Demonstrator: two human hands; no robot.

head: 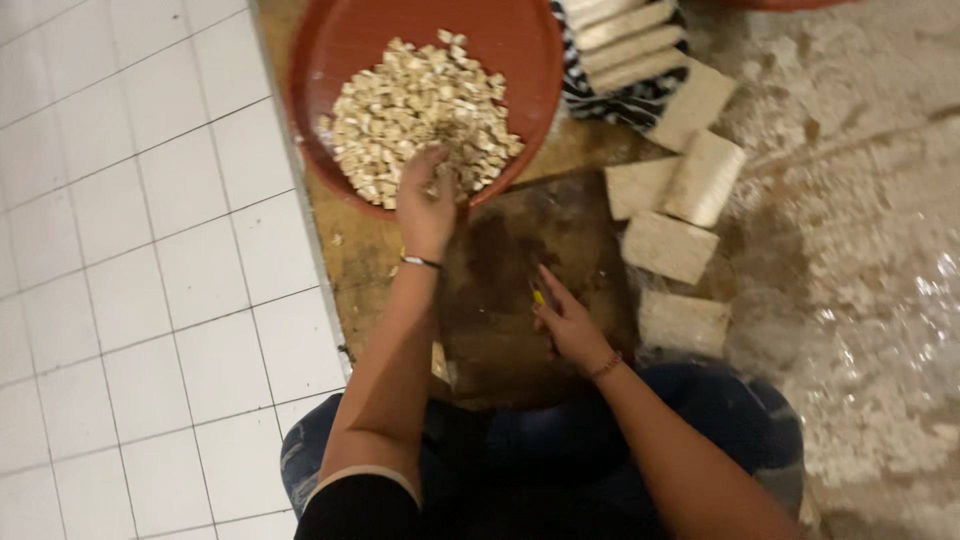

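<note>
Two hands work over a dark wooden cutting board (520, 290) that lies on a low wooden surface beside white floor tiles (130, 250). The left hand (427, 200) reaches forward over the near rim of a round red tray (520, 40), its fingers curled down into the heap of small pale cubes (415, 110); whether it grips any of them cannot be told. The right hand (568, 320) rests on the board's right part, closed loosely around a small tool with a yellow bit (538, 297) showing at the fingers; its blade, if any, is hidden.

The tray overlaps the board's far edge, so there is no gap between the two. The cubes fill the tray's near-left part, leaving bare red surface toward its far right. The middle of the board between the hands is bare and dark.

Just off the board's right edge lie several pale rectangular blocks (668, 245), close together, with more stacked on a striped cloth (640, 100) farther back. Right of them the ground is strewn with pale crumbs and clear plastic wrap (880, 300).
</note>
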